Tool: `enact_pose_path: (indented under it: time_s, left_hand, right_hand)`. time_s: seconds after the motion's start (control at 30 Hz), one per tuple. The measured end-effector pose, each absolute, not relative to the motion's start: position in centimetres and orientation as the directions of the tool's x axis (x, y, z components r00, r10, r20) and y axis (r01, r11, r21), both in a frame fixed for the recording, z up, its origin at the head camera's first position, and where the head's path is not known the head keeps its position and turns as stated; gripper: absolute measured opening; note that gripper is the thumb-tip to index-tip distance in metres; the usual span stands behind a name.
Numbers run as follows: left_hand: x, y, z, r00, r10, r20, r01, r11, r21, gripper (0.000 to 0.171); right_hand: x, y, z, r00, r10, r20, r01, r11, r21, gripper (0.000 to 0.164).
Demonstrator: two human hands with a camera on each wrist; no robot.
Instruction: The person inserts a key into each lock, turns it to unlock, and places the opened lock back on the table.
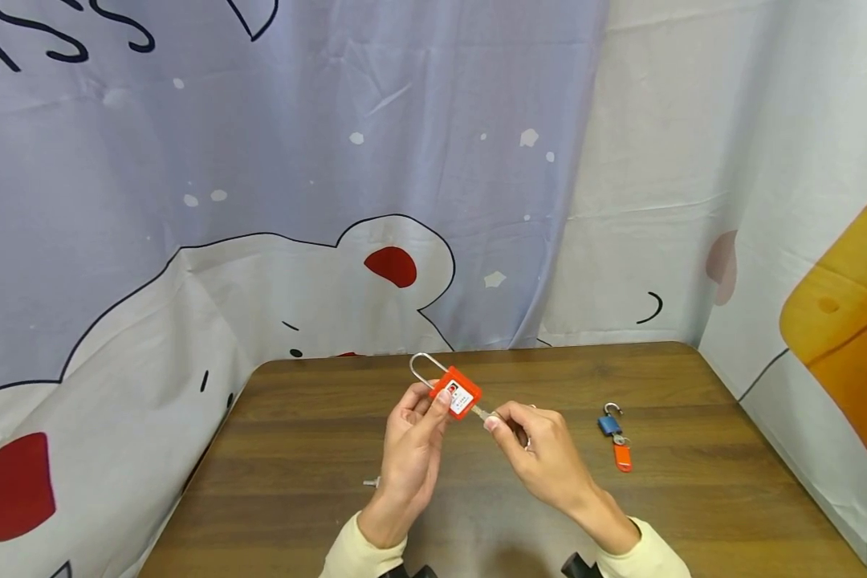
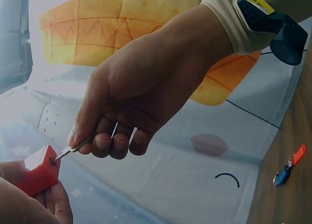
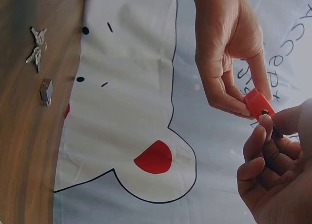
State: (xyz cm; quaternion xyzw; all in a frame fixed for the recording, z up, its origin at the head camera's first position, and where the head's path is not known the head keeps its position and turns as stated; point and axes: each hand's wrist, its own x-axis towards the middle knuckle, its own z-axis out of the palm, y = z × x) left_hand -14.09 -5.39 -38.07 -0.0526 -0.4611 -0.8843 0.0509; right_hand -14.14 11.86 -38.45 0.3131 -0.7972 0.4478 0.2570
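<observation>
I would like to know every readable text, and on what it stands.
"Accept": cloth backdrop, right wrist view.
"SS": same backdrop, head view, partly cut off.
Other backdrop letters: partly hidden, unreadable.
White label on red padlock: too small.
Yellow sticker on wrist device: blurred.

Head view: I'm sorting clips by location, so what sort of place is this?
Probably an indoor corner screened off for recording: cartoon-printed cloth hangs behind and beside a wood-grain table, and a black device sits at the person's wrist.
</observation>
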Motion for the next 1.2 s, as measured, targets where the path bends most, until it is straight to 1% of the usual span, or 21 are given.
enact_pose_path:
  time_s: [0.2,0.37,0.47,0.53,0.6,0.7,0.77,0.83,0.9,1.0,1.1,1.2]
  left_hand:
    - [-13.6,-4.5,-38.7,-0.989,-0.005,0.15,0.128,-0.546,0.828,0.017]
    - [-13.5,-4.3,-39.0,-0.989,-0.004,0.148,0.126,-0.548,0.827,0.018]
    - [-13.5,-4.4,-38.9,-0.988,-0.001,0.152,0.127,-0.552,0.824,0.018]
    - [-13.5,-4.4,-38.9,-0.987,0.0,0.158,0.131,-0.552,0.824,0.019]
    - [-13.4,-4.5,-38.9,-0.986,0.004,0.167,0.137,-0.547,0.826,0.019]
    - [-13.4,-4.5,-38.9,-0.984,0.006,0.18,0.149,-0.537,0.831,0.019]
    - [-13.4,-4.5,-38.9,-0.981,0.009,0.191,0.158,-0.53,0.833,0.02]
    - [-13.3,-4.5,-38.9,-0.979,0.008,0.202,0.168,-0.523,0.836,0.02]
    - [-13.3,-4.6,-38.9,-0.977,0.006,0.213,0.18,-0.514,0.839,0.021]
    - [-13.2,-4.5,-38.9,-0.973,0.003,0.23,0.199,-0.493,0.847,0.021]
    - [-13.1,-4.5,-39.0,-0.969,0.0,0.248,0.219,-0.468,0.856,0.022]
    - [-13.0,-4.5,-39.0,-0.964,-0.001,0.265,0.238,-0.443,0.864,0.024]
  right_hand:
    - [-14.0,11.5,-38.6,-0.649,-0.249,0.719,-0.749,0.376,-0.545,0.022]
    - [-14.0,11.5,-38.8,-0.653,-0.242,0.718,-0.746,0.372,-0.553,0.022]
    - [-14.0,11.5,-38.9,-0.678,-0.247,0.692,-0.729,0.341,-0.593,0.022]
    - [-13.9,11.5,-38.9,-0.72,-0.262,0.643,-0.694,0.286,-0.66,0.022]
    - [-13.9,11.5,-38.9,-0.766,-0.292,0.573,-0.634,0.196,-0.748,0.021]
    - [-14.0,11.6,-38.9,-0.818,-0.362,0.447,-0.487,0.021,-0.873,0.023]
    - [-14.0,11.7,-38.9,-0.833,-0.411,0.37,-0.37,-0.083,-0.925,0.026]
    - [-14.0,11.8,-39.0,-0.833,-0.462,0.304,-0.248,-0.178,-0.952,0.027]
    - [-14.1,11.9,-39.0,-0.825,-0.508,0.25,-0.136,-0.251,-0.958,0.026]
    - [-14.1,12.1,-39.2,-0.79,-0.58,0.199,0.02,-0.35,-0.937,0.025]
    - [-14.3,12.2,-39.4,-0.743,-0.642,0.187,0.142,-0.425,-0.894,0.026]
    - [-14.5,12.3,-39.7,-0.702,-0.684,0.199,0.225,-0.478,-0.849,0.029]
